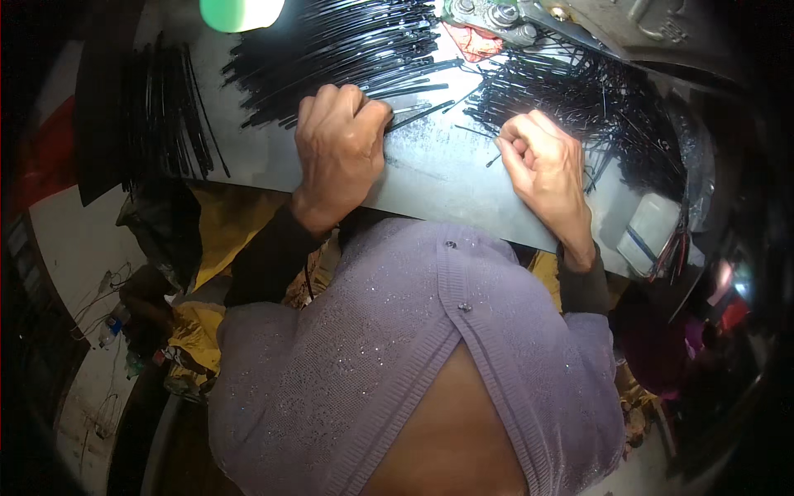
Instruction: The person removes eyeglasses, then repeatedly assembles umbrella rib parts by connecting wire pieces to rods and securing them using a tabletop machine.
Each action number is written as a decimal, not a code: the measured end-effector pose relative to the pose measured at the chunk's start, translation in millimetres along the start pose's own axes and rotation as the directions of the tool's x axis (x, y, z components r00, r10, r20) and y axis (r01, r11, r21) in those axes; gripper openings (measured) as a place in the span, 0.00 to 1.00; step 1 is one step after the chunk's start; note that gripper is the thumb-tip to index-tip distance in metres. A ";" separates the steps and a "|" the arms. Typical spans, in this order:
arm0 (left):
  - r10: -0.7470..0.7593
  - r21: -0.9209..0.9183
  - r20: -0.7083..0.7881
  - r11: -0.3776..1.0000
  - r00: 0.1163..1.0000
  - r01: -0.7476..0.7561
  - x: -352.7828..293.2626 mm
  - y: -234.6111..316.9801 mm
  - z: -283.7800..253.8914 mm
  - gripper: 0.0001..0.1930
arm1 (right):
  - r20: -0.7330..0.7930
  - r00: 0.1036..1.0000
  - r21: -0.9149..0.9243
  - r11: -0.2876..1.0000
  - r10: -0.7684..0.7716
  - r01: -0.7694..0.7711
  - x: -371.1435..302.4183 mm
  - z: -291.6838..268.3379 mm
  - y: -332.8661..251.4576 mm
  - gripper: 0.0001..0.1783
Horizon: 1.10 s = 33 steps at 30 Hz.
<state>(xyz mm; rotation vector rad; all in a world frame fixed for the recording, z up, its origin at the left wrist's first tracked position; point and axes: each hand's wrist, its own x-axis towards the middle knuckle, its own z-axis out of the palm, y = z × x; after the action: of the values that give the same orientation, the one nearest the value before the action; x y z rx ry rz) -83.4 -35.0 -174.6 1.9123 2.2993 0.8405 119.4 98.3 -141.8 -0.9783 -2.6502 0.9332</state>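
My left hand (341, 149) is closed, knuckles up, at the near edge of a large pile of thin black strips (347, 50). One dark strip (422, 114) reaches its thumb side, but what lies inside the curled fingers is hidden. Thumb and fingertips pinched, my right hand (546, 161) is over the metal tabletop (442, 178). A short, thin black strip (494, 160) with a dark tip pokes out at its fingertips. Beyond that hand spreads a tangled heap of shorter black strips (550, 87).
More long black strips (165, 107) lie at the far left. A greenish metal machine part (496, 15) stands at the back beside a red cloth or wrapper (473, 41). A pale rectangular case (652, 227) rests at right. A green-white lamp (240, 12) hangs above.
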 end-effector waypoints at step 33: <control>0.084 -0.495 -0.249 0.845 0.965 -0.202 88.9 15.2 32.7 0.04 | -0.391 0.913 0.506 0.856 0.115 0.108 44.6 19.4 -10.4 0.04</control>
<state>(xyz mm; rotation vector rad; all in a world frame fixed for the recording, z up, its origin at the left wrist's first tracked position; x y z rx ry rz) -79.4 60.7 -168.8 1.8194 1.7622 1.5708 72.6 110.7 -153.3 -0.9131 -1.8986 1.2019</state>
